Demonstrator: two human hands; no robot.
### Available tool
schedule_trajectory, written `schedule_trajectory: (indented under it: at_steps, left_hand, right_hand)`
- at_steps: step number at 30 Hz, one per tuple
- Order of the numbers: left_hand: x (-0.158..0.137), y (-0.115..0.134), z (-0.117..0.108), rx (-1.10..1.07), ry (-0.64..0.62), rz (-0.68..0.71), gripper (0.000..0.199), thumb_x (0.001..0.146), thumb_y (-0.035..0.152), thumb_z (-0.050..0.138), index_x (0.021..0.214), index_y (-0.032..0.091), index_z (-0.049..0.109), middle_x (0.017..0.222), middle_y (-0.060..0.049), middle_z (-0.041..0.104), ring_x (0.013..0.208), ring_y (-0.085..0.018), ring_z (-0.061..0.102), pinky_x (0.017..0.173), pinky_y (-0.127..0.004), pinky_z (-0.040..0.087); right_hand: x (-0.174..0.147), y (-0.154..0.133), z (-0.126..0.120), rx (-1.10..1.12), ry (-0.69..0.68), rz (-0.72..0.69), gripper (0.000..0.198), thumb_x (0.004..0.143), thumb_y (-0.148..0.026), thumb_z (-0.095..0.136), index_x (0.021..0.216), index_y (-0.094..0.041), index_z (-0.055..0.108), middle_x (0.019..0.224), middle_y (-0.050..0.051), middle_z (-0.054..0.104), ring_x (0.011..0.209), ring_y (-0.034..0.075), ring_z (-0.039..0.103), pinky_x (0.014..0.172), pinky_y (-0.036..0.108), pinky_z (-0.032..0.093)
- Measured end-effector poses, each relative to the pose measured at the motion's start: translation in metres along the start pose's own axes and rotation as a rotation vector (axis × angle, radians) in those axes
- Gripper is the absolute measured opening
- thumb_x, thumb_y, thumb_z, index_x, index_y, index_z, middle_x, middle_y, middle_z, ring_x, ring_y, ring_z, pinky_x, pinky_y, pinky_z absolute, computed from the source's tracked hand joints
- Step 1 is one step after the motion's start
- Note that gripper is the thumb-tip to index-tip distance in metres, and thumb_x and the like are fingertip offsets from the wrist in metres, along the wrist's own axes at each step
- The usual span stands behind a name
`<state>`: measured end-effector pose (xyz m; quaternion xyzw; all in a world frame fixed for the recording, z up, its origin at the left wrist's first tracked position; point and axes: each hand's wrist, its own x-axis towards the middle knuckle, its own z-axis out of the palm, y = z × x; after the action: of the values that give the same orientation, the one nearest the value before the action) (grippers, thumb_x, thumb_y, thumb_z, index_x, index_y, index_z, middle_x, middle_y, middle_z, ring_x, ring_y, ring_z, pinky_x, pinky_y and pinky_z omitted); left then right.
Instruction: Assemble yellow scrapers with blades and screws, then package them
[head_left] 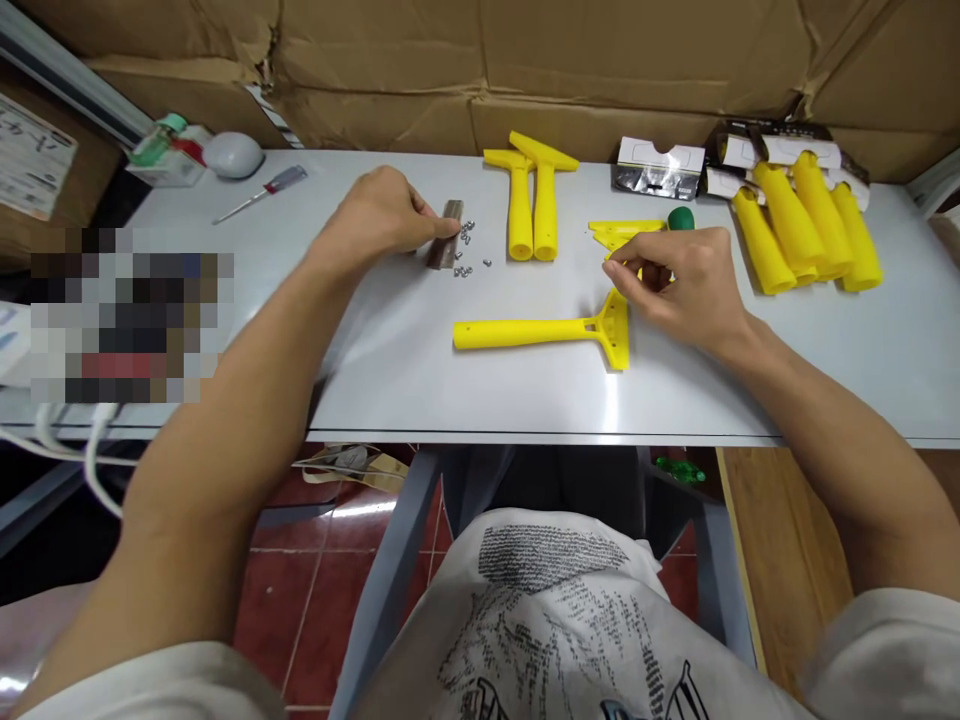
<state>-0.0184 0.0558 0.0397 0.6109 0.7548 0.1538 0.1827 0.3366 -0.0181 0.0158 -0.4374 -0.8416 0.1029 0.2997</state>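
Note:
My left hand [386, 215] is at the back of the table, its thumb and fingers closed on a thin brown-grey metal strip [448, 245]. Several small screws [463, 270] lie scattered just right of the strip. My right hand [686, 285] is closed in a pinch above the head of a yellow scraper [525, 334], which lies flat with its handle toward the left. Whatever the right fingertips hold is hidden or too small to make out. Behind that hand are yellow scraper head pieces [626, 228] and a green-capped thing [681, 219], partly covered.
Two yellow scraper bodies [534, 205] lie at the back middle. Several yellow handles [810, 230] lie at the right, beside black-and-white packaging [660, 168]. A screwdriver [262, 193] and a white computer mouse [233, 155] are at the back left. Cardboard [585, 60] lines the rear.

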Motion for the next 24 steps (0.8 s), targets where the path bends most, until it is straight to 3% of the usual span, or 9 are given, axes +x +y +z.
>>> schedule_trajectory:
  at_steps: [5, 9, 12, 16, 20, 22, 24]
  left_hand:
    - [-0.007, 0.002, -0.006, -0.060, -0.003, 0.000, 0.030, 0.088, 0.037, 0.098, 0.073, 0.024, 0.075, 0.058, 0.003, 0.059, 0.082, -0.021, 0.052, 0.103, -0.049, 0.056]
    - [0.000, -0.003, -0.005, -0.232, 0.056, 0.083, 0.034, 0.081, 0.049, 0.099, 0.073, 0.028, 0.073, 0.059, 0.002, 0.057, 0.079, -0.021, 0.049, 0.100, -0.054, 0.055]
    - [0.005, 0.001, 0.004, -0.579, 0.129, 0.222, 0.046, 0.076, 0.066, 0.103, 0.078, 0.031, 0.073, 0.072, 0.000, 0.061, 0.081, -0.022, 0.051, 0.097, -0.058, 0.054]
    - [-0.016, 0.020, 0.023, -1.007, 0.002, 0.385, 0.063, 0.059, 0.072, 0.116, 0.085, 0.033, 0.075, 0.085, -0.001, 0.074, 0.088, -0.028, 0.068, 0.092, -0.058, 0.057]
    - [-0.063, 0.041, 0.042, -1.155, -0.169, 0.458, 0.061, 0.069, 0.071, 0.113, 0.086, 0.033, 0.069, 0.086, 0.003, 0.081, 0.094, -0.033, 0.085, 0.081, -0.053, 0.070]
    - [-0.083, 0.047, 0.048, -1.157, -0.227, 0.502, 0.057, 0.080, 0.067, 0.111, 0.087, 0.030, 0.067, 0.093, 0.003, 0.084, 0.100, -0.030, 0.089, 0.088, -0.053, 0.077]
    - [-0.095, 0.050, 0.050, -1.161, -0.221, 0.515, 0.053, 0.086, 0.061, 0.108, 0.085, 0.029, 0.066, 0.095, 0.002, 0.084, 0.101, -0.028, 0.089, 0.095, -0.054, 0.079]
  right_hand:
    - [0.000, 0.000, -0.002, -0.008, -0.006, 0.008, 0.034, 0.116, -0.054, 0.069, 0.103, -0.027, 0.086, 0.086, 0.009, 0.080, 0.074, 0.025, 0.070, 0.081, 0.046, 0.060]
    - [0.000, -0.005, -0.003, 0.048, -0.001, 0.043, 0.040, 0.115, -0.062, 0.073, 0.099, -0.027, 0.084, 0.084, 0.008, 0.079, 0.073, 0.024, 0.068, 0.079, 0.046, 0.060]
    - [0.001, -0.013, -0.005, 0.270, 0.022, 0.155, 0.051, 0.111, -0.076, 0.079, 0.096, -0.027, 0.082, 0.083, 0.007, 0.079, 0.066, 0.022, 0.064, 0.068, 0.044, 0.057]
    - [0.003, -0.027, -0.009, 0.508, -0.002, 0.242, 0.065, 0.104, -0.091, 0.081, 0.100, -0.027, 0.080, 0.088, 0.007, 0.079, 0.061, 0.018, 0.059, 0.057, 0.040, 0.052]
    - [0.000, -0.042, -0.004, 0.608, -0.089, 0.244, 0.075, 0.096, -0.099, 0.084, 0.124, -0.029, 0.077, 0.124, 0.008, 0.086, 0.077, 0.017, 0.072, 0.062, 0.035, 0.058]
    - [-0.003, -0.047, 0.002, 0.669, -0.154, 0.256, 0.082, 0.090, -0.098, 0.091, 0.133, -0.031, 0.071, 0.123, 0.006, 0.086, 0.077, 0.017, 0.073, 0.064, 0.034, 0.060]
    - [-0.005, -0.049, 0.006, 0.731, -0.196, 0.287, 0.082, 0.089, -0.094, 0.095, 0.135, -0.031, 0.067, 0.106, 0.002, 0.084, 0.072, 0.017, 0.071, 0.063, 0.035, 0.058]
